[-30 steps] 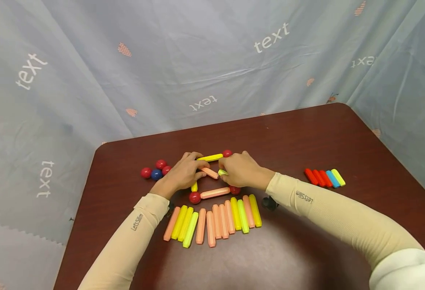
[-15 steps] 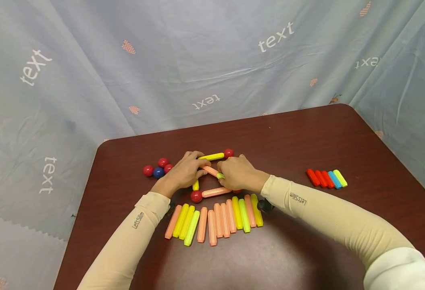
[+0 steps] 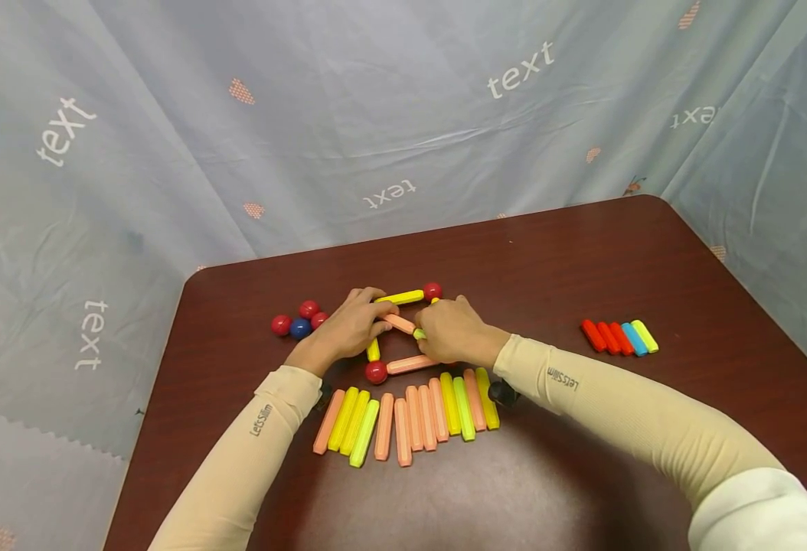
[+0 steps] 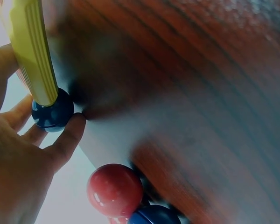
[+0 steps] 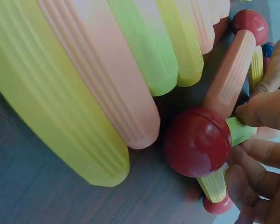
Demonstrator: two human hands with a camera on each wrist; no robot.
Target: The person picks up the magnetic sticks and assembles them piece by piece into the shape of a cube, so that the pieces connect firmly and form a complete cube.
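Observation:
A four-sided frame of building sticks and balls lies on the table. My left hand (image 3: pixel 351 329) holds its back left corner, fingers around a blue ball (image 4: pixel 53 112) and thumb against a yellow stick (image 4: pixel 35 56). From that corner a pink stick (image 3: pixel 400 324) slants inward. My right hand (image 3: pixel 455 329) pinches a light green stick (image 5: pixel 240 131) that joins the front right red ball (image 5: pixel 197 142). In the head view, the pink and green sticks meet end to end inside the frame. A second red ball (image 3: pixel 376 373) and a pink stick (image 3: pixel 410 364) form the front side.
Several loose pink, yellow and green sticks (image 3: pixel 403 432) lie in a row in front of the frame. Red balls (image 3: pixel 282 325) and a blue one (image 3: pixel 300 329) cluster at left. Short red, blue and yellow-green sticks (image 3: pixel 619 337) lie at right. A curtain hangs behind the table.
My right hand has shifted slightly left and closed the gap between the green stick and the pink one. It now covers the front right red ball. The left hand stays nearly in place.

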